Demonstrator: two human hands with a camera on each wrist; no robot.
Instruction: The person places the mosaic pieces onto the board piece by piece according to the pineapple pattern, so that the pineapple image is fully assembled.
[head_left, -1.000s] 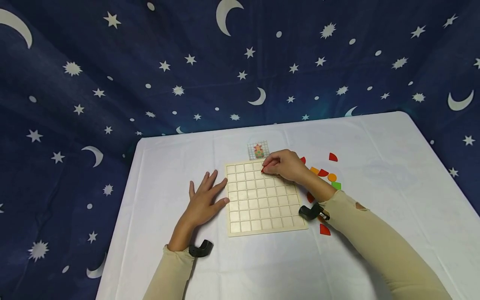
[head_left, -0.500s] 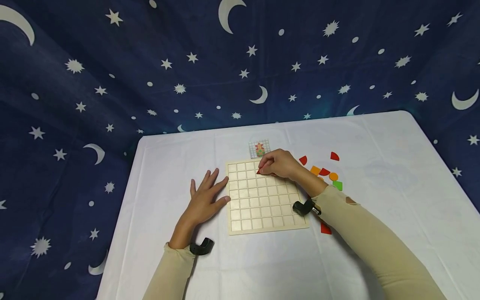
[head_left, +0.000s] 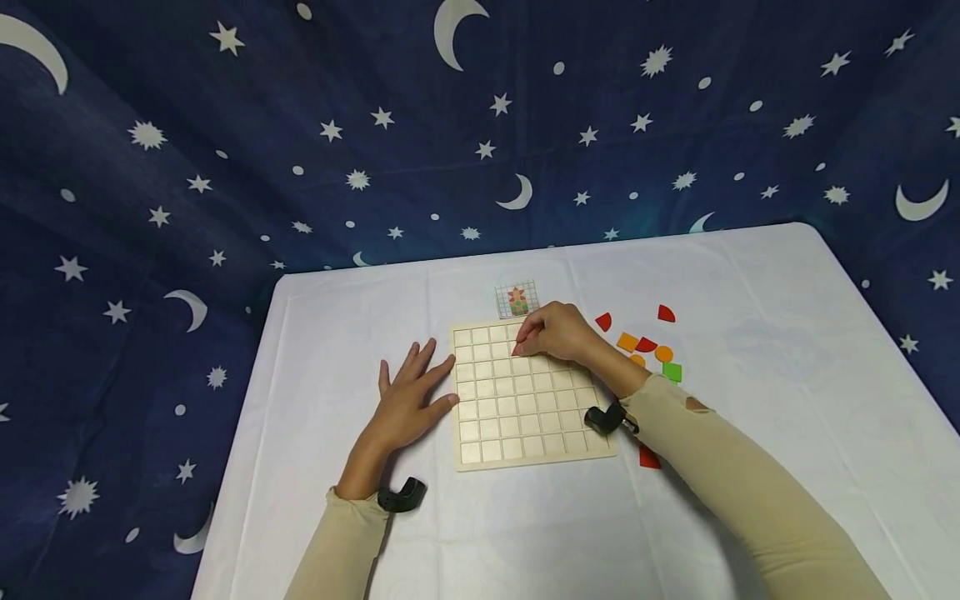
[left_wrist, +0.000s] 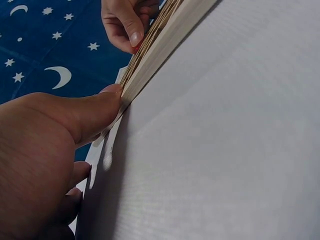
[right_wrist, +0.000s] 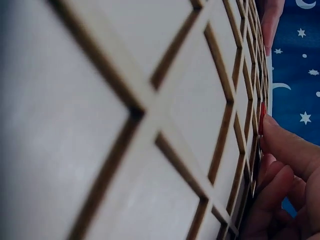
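Note:
A pale wooden grid board with square cells lies on the white table. My left hand rests flat at the board's left side with fingers spread; in the left wrist view its thumb touches the board's edge. Over the upper middle cells, my right hand pinches a small red piece between thumb and fingers. The right wrist view shows this red piece right at the grid surface by the thumb tip, most of it hidden by the fingers.
Behind the board lies a small pattern card. To the right are scattered red quarter-circle pieces, an orange square, an orange disc and a green piece. The right forearm hides some pieces. A starry cloth hangs behind.
My right hand, with the red piece, has shifted slightly left and toward me over the upper cells. The left hand has stayed in place at the board's edge.

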